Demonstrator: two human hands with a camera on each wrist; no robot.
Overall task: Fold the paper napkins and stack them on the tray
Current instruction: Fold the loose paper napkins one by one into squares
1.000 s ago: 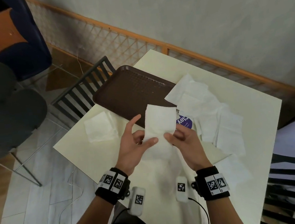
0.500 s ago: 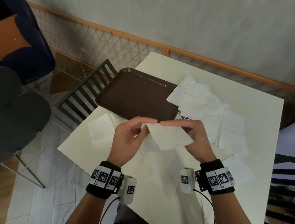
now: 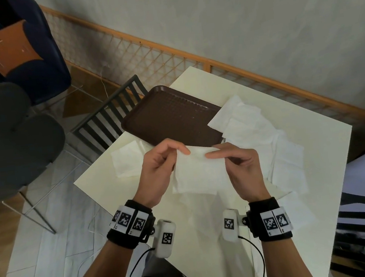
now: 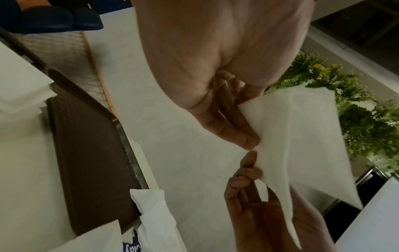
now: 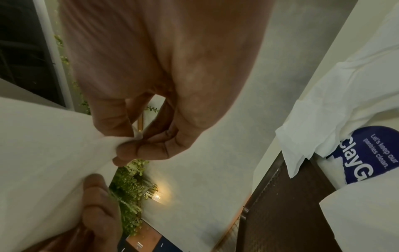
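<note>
I hold a white paper napkin [image 3: 199, 173] in the air above the table's near side. My left hand [image 3: 180, 153] pinches its upper edge at the left. My right hand [image 3: 213, 155] pinches the same edge at the right, fingertips almost meeting. In the left wrist view the left hand [image 4: 246, 129] pinches the napkin [image 4: 302, 136], which hangs as layered flaps. The right hand [image 5: 129, 146] grips the bunched napkin [image 5: 43, 153] in the right wrist view. The brown tray [image 3: 170, 117] lies just beyond the hands with nothing on it.
Several loose napkins [image 3: 255, 130] lie spread right of the tray, over a blue sticker [image 5: 373, 153]. One napkin [image 3: 127, 160] lies at the table's left edge. The cream table [image 3: 314, 146] stands by a wall, with slatted chairs [image 3: 106, 119] at the left and right.
A second ago the napkin stood tall, gripped at its lower part. Both hands have since moved up to its top edge, and the sheet now hangs below them.
</note>
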